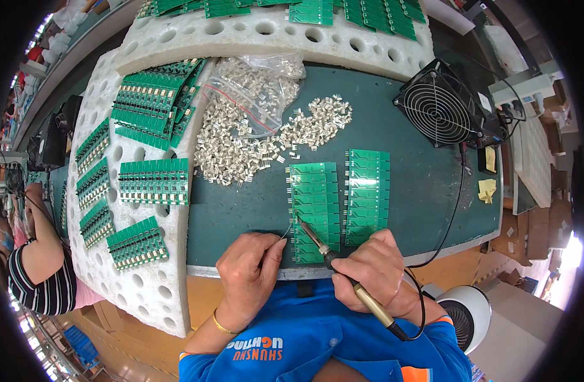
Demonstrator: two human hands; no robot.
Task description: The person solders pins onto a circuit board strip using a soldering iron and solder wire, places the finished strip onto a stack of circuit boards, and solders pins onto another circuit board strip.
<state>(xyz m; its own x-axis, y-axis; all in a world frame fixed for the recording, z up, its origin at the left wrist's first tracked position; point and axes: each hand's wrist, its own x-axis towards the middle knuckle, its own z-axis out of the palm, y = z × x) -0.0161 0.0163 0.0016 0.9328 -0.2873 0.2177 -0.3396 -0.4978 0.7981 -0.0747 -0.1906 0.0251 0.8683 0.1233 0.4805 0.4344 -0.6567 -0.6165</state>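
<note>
In my right hand the soldering iron has a smooth, brass-toned metal handle; my left pinches thin grey metal wire. By the near edge of the surface — itself matt and dark green — the circuit boards look glossy. Grainy white foam lines the left edge. Toward the far edge lies a shiny, clear plastic bag; at the far right corner, a fan wears a wire grille. Creased yellow paper marks the right edge.
</note>
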